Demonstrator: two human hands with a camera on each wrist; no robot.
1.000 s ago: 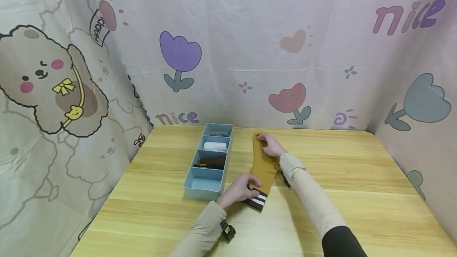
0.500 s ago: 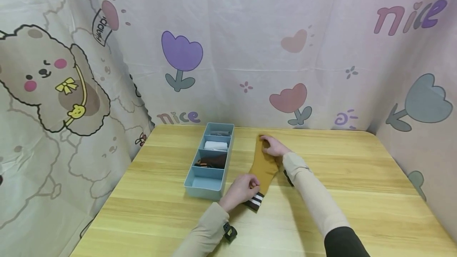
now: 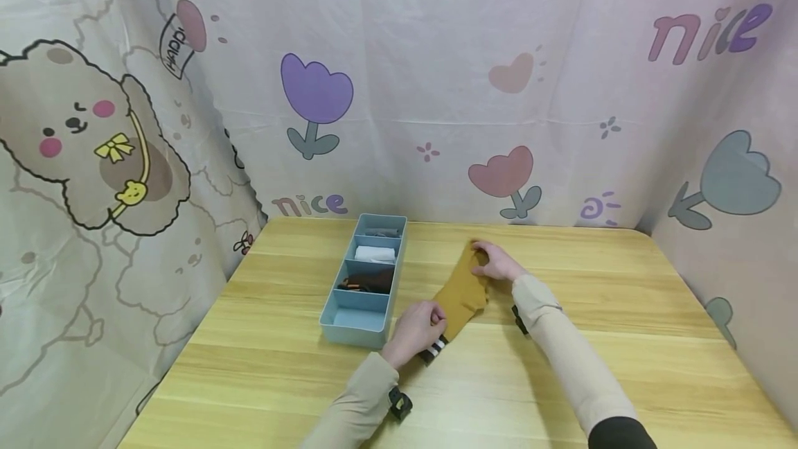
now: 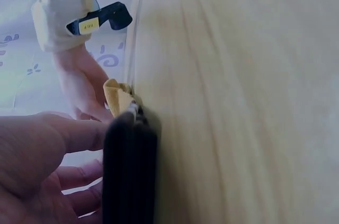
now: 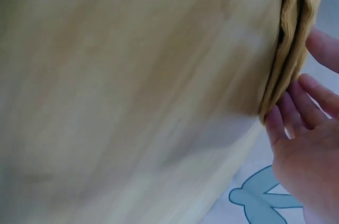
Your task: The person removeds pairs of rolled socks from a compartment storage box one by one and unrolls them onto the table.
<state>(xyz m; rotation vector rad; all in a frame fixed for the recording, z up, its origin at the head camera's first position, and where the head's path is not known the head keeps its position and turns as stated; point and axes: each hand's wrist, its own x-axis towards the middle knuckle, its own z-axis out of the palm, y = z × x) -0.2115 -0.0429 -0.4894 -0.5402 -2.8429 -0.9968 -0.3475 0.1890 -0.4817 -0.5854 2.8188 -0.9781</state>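
A mustard-yellow sock (image 3: 460, 300) lies slantwise on the table, its dark cuff (image 3: 433, 350) with white stripes pointing toward me. My left hand (image 3: 414, 330) pinches it by the cuff end, thumb and forefinger together. At the far end my right hand (image 3: 499, 262) holds the toe between thumb and fingers. The right wrist view shows layered edges of the sock (image 5: 290, 44) against the fingertips (image 5: 275, 123). In the left wrist view, a dark shape covers much of the cuff, and a folded bit of the yellow sock (image 4: 116, 96) stands up beyond the left hand (image 4: 47, 166).
Left of the sock stands a blue-grey organizer box (image 3: 355, 337) with a row of compartments. A dark brown bundle (image 3: 374, 281), a white folded item (image 3: 375, 255) and a grey item (image 3: 383, 233) lie in it; the nearest compartment is bare. Printed curtains (image 3: 399, 89) border the wooden table (image 3: 592, 310).
The right hand has moved right with the toe of the sock, so the sock now slants more. The left hand has shifted slightly left with the cuff.
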